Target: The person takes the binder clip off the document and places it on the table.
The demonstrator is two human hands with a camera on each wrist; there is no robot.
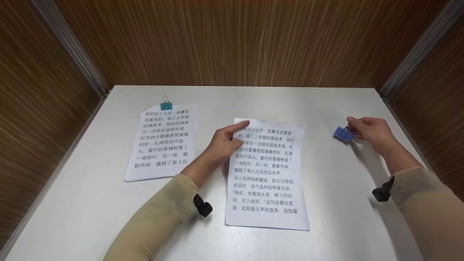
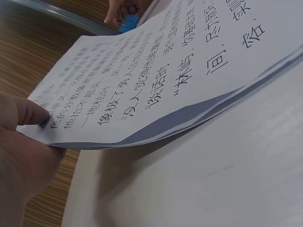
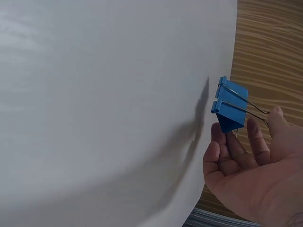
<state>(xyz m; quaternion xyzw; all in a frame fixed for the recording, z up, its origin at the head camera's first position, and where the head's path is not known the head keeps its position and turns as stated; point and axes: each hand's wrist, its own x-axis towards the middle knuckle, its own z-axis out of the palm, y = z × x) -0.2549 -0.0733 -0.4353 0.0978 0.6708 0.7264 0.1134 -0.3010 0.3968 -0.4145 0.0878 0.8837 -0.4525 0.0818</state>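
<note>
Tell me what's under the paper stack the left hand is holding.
Under the raised edge of the paper stack, the left wrist view shows shadowed white tabletop. The left hand grips that side; whatever lies farther beneath is covered.

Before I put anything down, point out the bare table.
Free: the far strip between the middle stack and the back wall; the patch between the middle stack and the right sleeve; the near-left patch between the clipped stack and the left sleeve. Crowded: between stacks, at the left hand; around the right hand and blue clip.
</note>
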